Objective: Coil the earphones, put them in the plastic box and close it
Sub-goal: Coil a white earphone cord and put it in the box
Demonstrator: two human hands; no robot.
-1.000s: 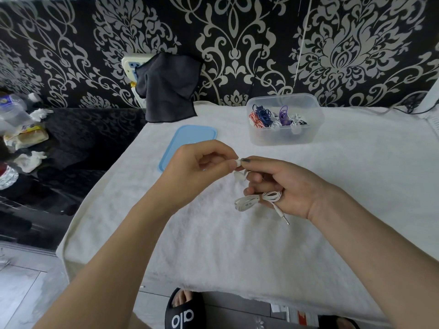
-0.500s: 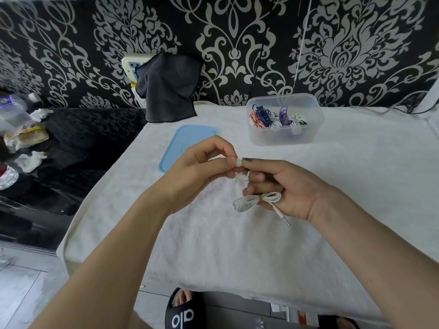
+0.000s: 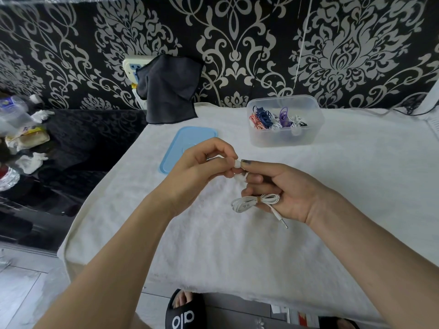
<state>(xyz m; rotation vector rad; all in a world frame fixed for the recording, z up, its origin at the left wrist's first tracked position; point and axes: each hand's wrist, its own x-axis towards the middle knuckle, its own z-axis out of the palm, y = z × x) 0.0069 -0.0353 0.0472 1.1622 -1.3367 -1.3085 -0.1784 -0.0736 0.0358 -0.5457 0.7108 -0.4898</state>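
Both hands meet above the middle of the table [image 3: 356, 186], which is draped in a white towel-like cloth. The left hand [image 3: 199, 172] has its fingers curled and pinches a white earbud [image 3: 237, 163] between thumb and fingertips, right against the tip of the right index finger. The right hand [image 3: 285, 188] is also curled: its index finger reaches out to that earbud while its lower fingers hold the white earphones [image 3: 255, 201], already wound into a small coil bound by a thin band at the middle, with the jack plug [image 3: 280, 218] sticking out below the palm. A second earbud shows just under the first, between the two hands. The coil hangs in the air over the cloth, not resting on it. Farther back and to the right stands the clear plastic box [image 3: 285, 138], open, with several coiled earphones in blue, red-and-white, purple and white lying inside. Its light blue lid [image 3: 187, 138] lies flat on the cloth to the left of the box, partly hidden behind the left hand. Nothing lies between the hands and the box. A dark cloth [image 3: 168, 89] hangs against the patterned wall over a white socket strip [image 3: 133, 67]. To the left, a black surface carries a plastic bottle [image 3: 14, 110] and crumpled wrappers. A black slipper [image 3: 185, 314] shows at the bottom edge.
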